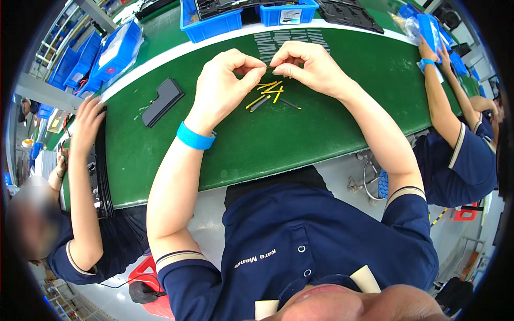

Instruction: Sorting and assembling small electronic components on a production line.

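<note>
Over the green table, my left hand (222, 80) and my right hand (313, 64) meet fingertip to fingertip. Both are closed in a pinch on a small thin dark strip (270, 68), which the fingers mostly hide. Just below them lies a loose pile of narrow yellow strips (273, 92), some with dark grey or black parts. Beyond my fingertips, several grey strips (289, 38) are laid out in rows on the table. A blue band circles my left wrist.
A dark L-shaped flat piece (164, 102) lies left on the green table (257, 144). Blue bins (211, 25) holding black parts stand at the far edge, beside black panels (350, 15). Co-workers' arms reach in at left (83, 176) and right (441, 101).
</note>
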Action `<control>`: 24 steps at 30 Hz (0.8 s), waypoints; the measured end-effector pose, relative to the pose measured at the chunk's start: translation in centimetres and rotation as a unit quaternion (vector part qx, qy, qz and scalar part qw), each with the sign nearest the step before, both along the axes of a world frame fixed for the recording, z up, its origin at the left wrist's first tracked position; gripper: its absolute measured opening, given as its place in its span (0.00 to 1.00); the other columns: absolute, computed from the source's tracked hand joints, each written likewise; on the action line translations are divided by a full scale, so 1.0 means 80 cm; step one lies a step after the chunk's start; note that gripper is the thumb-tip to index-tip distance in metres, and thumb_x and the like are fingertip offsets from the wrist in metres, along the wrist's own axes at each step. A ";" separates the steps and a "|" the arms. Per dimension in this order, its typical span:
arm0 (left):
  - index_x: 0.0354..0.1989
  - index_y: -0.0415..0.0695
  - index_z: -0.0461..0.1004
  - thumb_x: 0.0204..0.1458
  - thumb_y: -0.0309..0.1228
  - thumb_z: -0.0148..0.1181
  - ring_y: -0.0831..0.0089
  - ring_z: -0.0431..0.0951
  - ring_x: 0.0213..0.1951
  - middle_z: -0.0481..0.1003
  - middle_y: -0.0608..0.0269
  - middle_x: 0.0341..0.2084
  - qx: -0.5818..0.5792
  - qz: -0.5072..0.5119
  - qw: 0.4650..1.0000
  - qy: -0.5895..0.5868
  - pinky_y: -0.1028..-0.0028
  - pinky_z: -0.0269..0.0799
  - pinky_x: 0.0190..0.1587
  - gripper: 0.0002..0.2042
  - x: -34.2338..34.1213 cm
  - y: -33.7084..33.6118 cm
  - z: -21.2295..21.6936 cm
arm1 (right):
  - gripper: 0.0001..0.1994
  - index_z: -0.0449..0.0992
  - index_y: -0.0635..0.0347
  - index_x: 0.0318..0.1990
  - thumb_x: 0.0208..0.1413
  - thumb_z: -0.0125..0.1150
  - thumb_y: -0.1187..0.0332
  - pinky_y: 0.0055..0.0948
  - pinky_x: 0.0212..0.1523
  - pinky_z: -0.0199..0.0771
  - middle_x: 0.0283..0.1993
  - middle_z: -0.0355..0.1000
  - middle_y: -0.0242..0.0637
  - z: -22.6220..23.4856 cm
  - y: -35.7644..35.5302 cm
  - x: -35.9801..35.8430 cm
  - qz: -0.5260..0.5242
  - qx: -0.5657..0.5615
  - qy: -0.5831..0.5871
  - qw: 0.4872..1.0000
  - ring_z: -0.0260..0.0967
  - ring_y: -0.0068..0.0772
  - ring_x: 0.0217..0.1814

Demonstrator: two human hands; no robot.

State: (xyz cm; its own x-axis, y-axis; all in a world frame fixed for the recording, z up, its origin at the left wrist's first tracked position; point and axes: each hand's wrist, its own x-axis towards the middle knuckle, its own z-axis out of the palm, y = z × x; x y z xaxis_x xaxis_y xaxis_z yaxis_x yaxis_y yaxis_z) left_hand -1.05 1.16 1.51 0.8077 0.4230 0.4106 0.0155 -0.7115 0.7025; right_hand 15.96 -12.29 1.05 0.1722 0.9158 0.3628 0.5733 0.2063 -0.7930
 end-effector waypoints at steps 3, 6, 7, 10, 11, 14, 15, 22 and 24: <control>0.32 0.46 0.81 0.47 0.31 0.64 0.73 0.77 0.30 0.77 0.66 0.26 0.018 -0.003 1.000 0.002 0.74 0.73 0.35 0.05 0.001 0.001 -0.004 | 0.03 0.77 0.63 0.35 0.54 0.62 0.76 0.19 0.33 0.66 0.32 0.71 0.27 0.000 0.000 0.000 0.006 0.005 0.000 1.000 0.66 0.16 0.32; 0.31 0.47 0.81 0.47 0.31 0.63 0.72 0.77 0.30 0.77 0.66 0.26 0.008 -0.001 1.000 -0.009 0.73 0.73 0.35 0.05 0.002 -0.002 -0.003 | 0.02 0.77 0.62 0.34 0.53 0.62 0.77 0.18 0.32 0.66 0.32 0.71 0.27 -0.001 0.000 -0.002 0.010 0.011 -0.003 1.000 0.66 0.16 0.32; 0.30 0.47 0.81 0.47 0.31 0.63 0.71 0.77 0.30 0.76 0.66 0.26 -0.005 0.002 1.000 -0.014 0.73 0.72 0.35 0.05 0.002 -0.003 -0.002 | 0.02 0.77 0.62 0.34 0.53 0.62 0.77 0.18 0.32 0.66 0.33 0.71 0.27 -0.001 0.001 -0.002 0.009 0.014 -0.007 1.000 0.66 0.17 0.32; 0.31 0.47 0.81 0.47 0.32 0.63 0.71 0.77 0.31 0.76 0.67 0.26 0.036 -0.006 0.999 0.002 0.73 0.72 0.36 0.05 0.000 -0.003 0.000 | 0.02 0.77 0.63 0.34 0.53 0.62 0.78 0.19 0.32 0.67 0.33 0.70 0.28 -0.001 0.000 0.000 0.014 0.022 -0.007 1.000 0.67 0.17 0.32; 0.31 0.47 0.81 0.47 0.32 0.63 0.71 0.77 0.31 0.76 0.67 0.26 0.035 -0.006 0.999 0.001 0.73 0.72 0.36 0.05 0.000 -0.003 0.001 | 0.02 0.77 0.63 0.34 0.53 0.62 0.78 0.19 0.32 0.67 0.33 0.70 0.28 -0.001 0.000 0.000 0.014 0.022 -0.007 1.000 0.67 0.17 0.32; 0.30 0.47 0.80 0.46 0.32 0.63 0.71 0.77 0.33 0.76 0.67 0.27 0.041 -0.005 0.999 0.008 0.72 0.72 0.37 0.05 0.001 -0.004 0.000 | 0.02 0.76 0.64 0.34 0.54 0.61 0.78 0.19 0.34 0.68 0.34 0.69 0.30 -0.004 0.001 0.002 0.025 0.026 -0.019 0.999 0.67 0.18 0.33; 0.29 0.47 0.80 0.45 0.32 0.63 0.71 0.77 0.33 0.76 0.68 0.26 0.042 -0.001 0.999 0.008 0.72 0.72 0.37 0.04 0.001 -0.003 -0.001 | 0.02 0.76 0.64 0.35 0.54 0.61 0.78 0.19 0.35 0.70 0.34 0.69 0.31 -0.006 0.003 0.002 0.044 0.041 0.013 0.998 0.68 0.19 0.33; 0.25 0.49 0.77 0.44 0.31 0.61 0.71 0.75 0.34 0.74 0.71 0.25 0.179 0.068 0.981 0.040 0.70 0.73 0.36 0.02 -0.006 0.004 0.007 | 0.05 0.76 0.65 0.40 0.57 0.60 0.75 0.21 0.38 0.75 0.36 0.72 0.32 0.002 0.006 0.030 -0.033 0.068 0.202 0.976 0.71 0.20 0.34; 0.24 0.50 0.76 0.44 0.32 0.60 0.70 0.74 0.35 0.73 0.70 0.25 0.195 0.084 0.976 0.052 0.69 0.74 0.36 0.02 -0.009 0.014 0.005 | 0.05 0.78 0.64 0.38 0.56 0.62 0.73 0.21 0.38 0.75 0.34 0.76 0.31 -0.014 0.012 0.045 -0.052 0.080 0.180 0.979 0.72 0.19 0.33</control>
